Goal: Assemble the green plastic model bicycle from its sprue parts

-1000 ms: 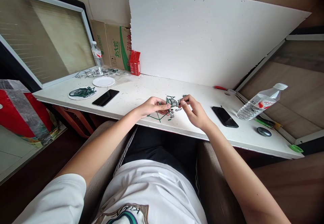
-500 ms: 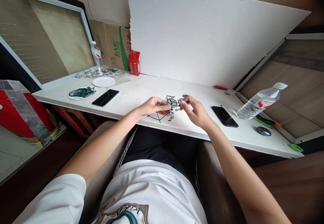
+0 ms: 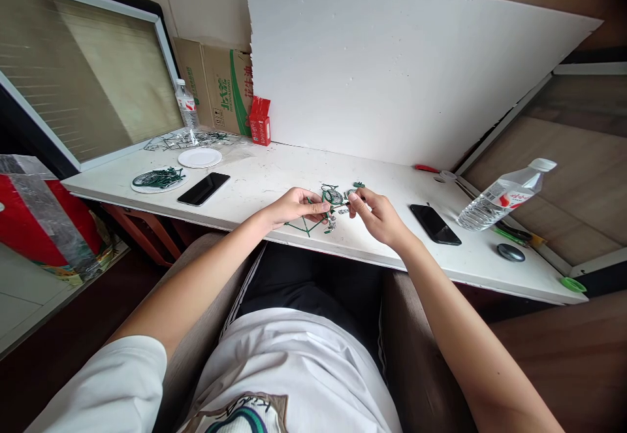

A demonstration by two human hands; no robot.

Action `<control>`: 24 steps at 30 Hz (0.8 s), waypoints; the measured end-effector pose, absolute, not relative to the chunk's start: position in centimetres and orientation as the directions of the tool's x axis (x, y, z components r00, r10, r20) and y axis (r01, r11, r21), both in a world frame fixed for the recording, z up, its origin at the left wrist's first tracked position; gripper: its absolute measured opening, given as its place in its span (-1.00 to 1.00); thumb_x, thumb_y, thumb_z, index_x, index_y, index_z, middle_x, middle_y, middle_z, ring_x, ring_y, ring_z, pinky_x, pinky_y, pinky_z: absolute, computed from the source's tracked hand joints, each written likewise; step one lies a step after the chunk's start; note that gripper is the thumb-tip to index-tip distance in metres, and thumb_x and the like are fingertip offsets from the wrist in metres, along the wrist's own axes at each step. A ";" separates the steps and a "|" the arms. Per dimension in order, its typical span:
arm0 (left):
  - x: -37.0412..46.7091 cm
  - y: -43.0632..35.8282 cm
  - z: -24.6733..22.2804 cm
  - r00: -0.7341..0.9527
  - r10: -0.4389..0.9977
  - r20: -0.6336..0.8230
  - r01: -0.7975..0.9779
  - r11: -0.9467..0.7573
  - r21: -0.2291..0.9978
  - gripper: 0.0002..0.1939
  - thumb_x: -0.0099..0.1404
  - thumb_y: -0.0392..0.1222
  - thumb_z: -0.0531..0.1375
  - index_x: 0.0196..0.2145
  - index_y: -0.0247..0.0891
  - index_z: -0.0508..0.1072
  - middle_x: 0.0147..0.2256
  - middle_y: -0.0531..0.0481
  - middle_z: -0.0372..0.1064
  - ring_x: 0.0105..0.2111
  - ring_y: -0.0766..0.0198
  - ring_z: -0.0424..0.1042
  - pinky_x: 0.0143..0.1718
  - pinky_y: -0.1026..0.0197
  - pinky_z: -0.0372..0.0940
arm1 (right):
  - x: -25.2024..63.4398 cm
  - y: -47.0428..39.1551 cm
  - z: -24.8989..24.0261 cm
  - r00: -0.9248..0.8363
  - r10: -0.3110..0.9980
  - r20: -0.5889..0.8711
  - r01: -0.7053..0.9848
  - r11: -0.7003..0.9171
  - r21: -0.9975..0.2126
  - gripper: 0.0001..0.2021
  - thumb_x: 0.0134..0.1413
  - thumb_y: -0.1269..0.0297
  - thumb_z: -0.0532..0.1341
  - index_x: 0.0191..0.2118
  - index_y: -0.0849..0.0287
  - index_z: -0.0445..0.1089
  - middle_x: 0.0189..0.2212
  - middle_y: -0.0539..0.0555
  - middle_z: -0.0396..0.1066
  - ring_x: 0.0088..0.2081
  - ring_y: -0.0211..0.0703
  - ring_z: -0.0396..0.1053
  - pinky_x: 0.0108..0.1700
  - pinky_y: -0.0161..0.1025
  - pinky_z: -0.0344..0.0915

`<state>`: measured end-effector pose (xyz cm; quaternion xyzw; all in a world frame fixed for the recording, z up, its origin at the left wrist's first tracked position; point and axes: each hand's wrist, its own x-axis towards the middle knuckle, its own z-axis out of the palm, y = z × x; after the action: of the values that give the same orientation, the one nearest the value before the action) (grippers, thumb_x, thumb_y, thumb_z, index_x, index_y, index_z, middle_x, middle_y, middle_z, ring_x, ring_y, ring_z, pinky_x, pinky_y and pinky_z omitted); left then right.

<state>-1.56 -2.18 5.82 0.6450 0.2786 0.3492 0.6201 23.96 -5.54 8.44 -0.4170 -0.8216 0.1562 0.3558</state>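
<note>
Near the table's front edge, my left hand (image 3: 300, 206) pinches a thin green frame (image 3: 306, 225) with struts that reach down toward the edge. My right hand (image 3: 371, 209) is closed just to the right, thumb and forefinger pinched on a small dark piece that points toward the left fingertips. The piece is too small to make out. Between and behind the hands lie a green wheel-like part (image 3: 333, 196) and small grey pieces (image 3: 343, 211). A little green part (image 3: 359, 185) rests beyond my right fingers.
On the left are a plate of green parts (image 3: 159, 179), a white plate (image 3: 200, 157), a phone (image 3: 204, 189), and a bottle (image 3: 187, 110). A second phone (image 3: 435, 224), a large bottle (image 3: 507, 196) and a dark round object (image 3: 511, 253) are on the right.
My right hand has shifted very slightly, and more of the small green part behind it shows. My left hand has stayed in place.
</note>
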 end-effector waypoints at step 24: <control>-1.6 -1.9 5.2 0.607 0.790 0.093 -0.070 -0.063 0.996 -0.46 0.13 0.16 0.53 -0.15 -0.37 0.67 -0.22 -0.19 0.63 -0.23 0.12 0.66 -0.03 0.07 0.49 | 24.5 -5.5 8.3 -0.461 0.787 0.411 0.508 0.613 -0.605 -0.61 0.46 -0.18 0.12 -0.21 0.05 0.32 -0.29 0.08 0.55 -0.24 -0.07 0.47 -0.26 -0.17 0.33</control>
<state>-1.56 -1.91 5.15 0.6427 0.2798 0.3442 0.6246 24.45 -5.50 8.28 -0.3901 -0.8301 0.2030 0.3429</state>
